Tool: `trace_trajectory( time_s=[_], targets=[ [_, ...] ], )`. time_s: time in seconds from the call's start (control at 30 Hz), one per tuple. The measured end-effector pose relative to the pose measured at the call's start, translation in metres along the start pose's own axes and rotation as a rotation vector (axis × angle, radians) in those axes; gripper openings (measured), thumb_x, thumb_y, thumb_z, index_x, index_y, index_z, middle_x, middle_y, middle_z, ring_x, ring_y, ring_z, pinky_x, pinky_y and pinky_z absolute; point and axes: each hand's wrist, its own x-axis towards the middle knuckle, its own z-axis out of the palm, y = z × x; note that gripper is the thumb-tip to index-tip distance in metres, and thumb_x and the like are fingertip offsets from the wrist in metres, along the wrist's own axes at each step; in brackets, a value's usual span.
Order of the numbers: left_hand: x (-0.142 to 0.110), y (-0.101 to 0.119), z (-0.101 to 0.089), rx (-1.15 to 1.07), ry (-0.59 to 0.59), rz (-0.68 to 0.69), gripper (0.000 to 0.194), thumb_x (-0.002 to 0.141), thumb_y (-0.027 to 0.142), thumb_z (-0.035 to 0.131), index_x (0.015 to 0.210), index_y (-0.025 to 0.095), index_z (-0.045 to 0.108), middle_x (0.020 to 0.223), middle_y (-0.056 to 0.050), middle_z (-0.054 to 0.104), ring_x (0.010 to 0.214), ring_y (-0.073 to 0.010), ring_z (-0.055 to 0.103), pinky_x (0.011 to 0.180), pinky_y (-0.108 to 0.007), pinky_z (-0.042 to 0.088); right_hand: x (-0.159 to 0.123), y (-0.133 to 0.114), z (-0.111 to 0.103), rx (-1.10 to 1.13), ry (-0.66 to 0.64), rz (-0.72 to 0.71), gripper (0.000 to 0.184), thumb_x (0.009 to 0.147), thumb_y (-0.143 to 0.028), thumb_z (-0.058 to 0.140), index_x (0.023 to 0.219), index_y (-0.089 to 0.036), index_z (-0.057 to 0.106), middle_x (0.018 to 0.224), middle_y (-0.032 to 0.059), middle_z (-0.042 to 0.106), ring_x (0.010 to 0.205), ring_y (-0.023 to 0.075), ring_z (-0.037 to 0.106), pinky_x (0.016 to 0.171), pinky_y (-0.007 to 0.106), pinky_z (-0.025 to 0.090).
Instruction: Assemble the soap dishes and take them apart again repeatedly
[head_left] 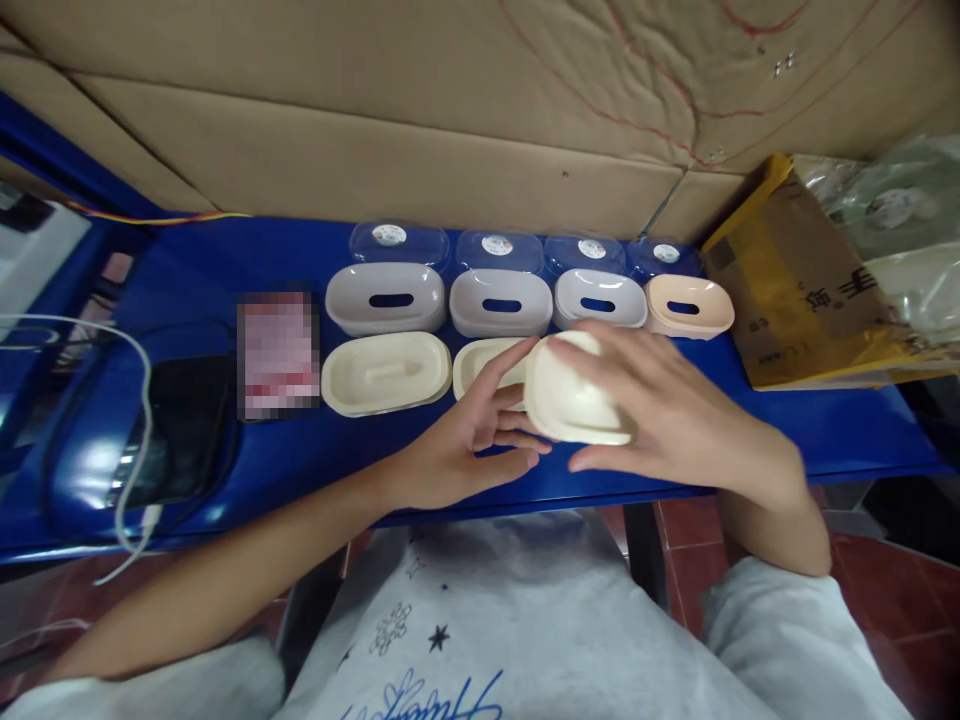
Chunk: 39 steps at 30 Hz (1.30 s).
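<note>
My right hand (660, 410) grips a cream plastic soap-dish base (568, 400), held just above the blue table (525, 470). My left hand (480, 435) is beside it with fingers spread, its fingertips touching the base's left edge. Another cream base (480, 365) lies partly hidden behind my left fingers, and a third cream base (384, 372) lies to its left. Behind them stands a row of slotted trays: grey (385, 297), grey (501, 302), grey (598, 297) and peach (688, 305). Clear lids (399, 242) with round stickers lie along the back.
A black phone (176, 430) with a white cable (135, 400) sits on the left, next to a blurred pink card (277, 352). A yellow-brown package (802, 280) and clear plastic bags (892, 230) lie at the right. Cardboard (450, 120) lines the wall behind.
</note>
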Motion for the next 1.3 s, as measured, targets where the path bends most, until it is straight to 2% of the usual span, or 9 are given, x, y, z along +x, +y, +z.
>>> trace_trajectory(
  time_s=[0.1,0.2,0.37,0.53,0.7,0.87,1.07,1.17,1.3],
  targets=[
    [-0.012,0.013,0.000,0.226,0.033,0.093,0.077,0.109,0.019,0.062,0.172,0.046,0.027,0.165,-0.011,0.055,0.126,-0.0237,0.076,0.109,-0.044,0.066,-0.024,0.022,-0.024,-0.045,0.106,0.119,0.098,0.103,-0.063,0.067,0.178,-0.031,0.014,0.178,0.0169,0.037,0.164,0.0452,0.037,0.131,0.069,0.035],
    [-0.030,0.024,-0.005,0.621,0.004,0.219,0.065,0.107,0.013,0.061,0.166,0.034,0.043,0.163,-0.013,0.058,0.142,-0.0263,0.067,0.116,-0.043,0.062,-0.061,0.046,-0.031,-0.123,0.130,0.303,0.092,0.104,-0.059,0.065,0.177,-0.033,0.016,0.176,0.0170,0.039,0.162,0.0446,0.039,0.129,0.068,0.035],
    [-0.059,0.023,-0.013,1.106,0.024,0.251,0.041,0.110,0.014,0.057,0.150,0.021,0.059,0.155,-0.015,0.065,0.140,-0.0264,0.068,0.114,-0.042,0.063,-0.125,0.077,-0.013,-0.084,-0.060,0.536,0.080,0.101,-0.052,0.069,0.170,-0.038,0.029,0.169,0.0176,0.048,0.157,0.0403,0.049,0.125,0.061,0.044],
    [-0.049,0.025,-0.012,1.401,-0.102,0.372,0.035,0.107,0.011,0.060,0.141,0.018,0.067,0.147,-0.014,0.072,0.133,-0.0287,0.070,0.122,-0.053,0.054,-0.136,0.099,0.003,0.070,-0.156,0.554,0.081,0.099,-0.051,0.073,0.169,-0.040,0.034,0.168,0.0166,0.051,0.158,0.0389,0.049,0.131,0.055,0.041],
    [-0.013,0.026,-0.001,1.583,-0.254,0.531,0.029,0.106,0.011,0.062,0.132,0.017,0.073,0.137,-0.013,0.077,0.127,-0.0277,0.073,0.127,-0.055,0.047,-0.125,0.120,0.008,0.163,-0.162,0.524,0.084,0.093,-0.042,0.079,0.169,-0.039,0.043,0.172,0.0131,0.049,0.160,0.0352,0.048,0.132,0.046,0.041],
    [0.023,0.009,0.019,1.633,-0.278,0.625,0.029,0.106,0.015,0.062,0.133,0.017,0.073,0.137,-0.014,0.076,0.126,-0.0279,0.073,0.125,-0.051,0.048,-0.128,0.125,0.014,0.135,-0.098,0.488,0.086,0.093,-0.042,0.079,0.171,-0.037,0.042,0.178,0.0117,0.041,0.165,0.0363,0.041,0.134,0.053,0.038],
    [0.051,-0.019,0.030,1.673,-0.185,0.440,0.041,0.107,0.035,0.065,0.144,0.016,0.067,0.158,-0.020,0.063,0.145,-0.0376,0.062,0.129,-0.063,0.039,-0.142,0.103,0.022,-0.038,0.196,0.513,0.061,0.100,-0.045,0.072,0.159,-0.034,0.059,0.169,0.0121,0.055,0.154,0.0389,0.056,0.129,0.058,0.046],
    [0.055,-0.025,0.034,1.688,-0.225,0.379,0.044,0.107,0.043,0.065,0.138,0.012,0.070,0.150,-0.021,0.067,0.140,-0.0379,0.063,0.130,-0.066,0.036,-0.148,0.087,0.031,0.012,0.172,0.495,0.043,0.109,-0.038,0.060,0.151,-0.035,0.066,0.158,0.0082,0.067,0.150,0.0349,0.060,0.127,0.063,0.047],
    [0.055,-0.026,0.042,1.674,-0.244,0.382,0.046,0.109,0.041,0.064,0.141,0.009,0.070,0.142,-0.020,0.069,0.130,-0.0361,0.065,0.125,-0.066,0.041,-0.150,0.077,0.046,0.019,0.194,0.504,0.039,0.111,-0.033,0.055,0.148,-0.036,0.069,0.155,0.0042,0.070,0.155,0.0334,0.056,0.129,0.069,0.042]
  ],
)
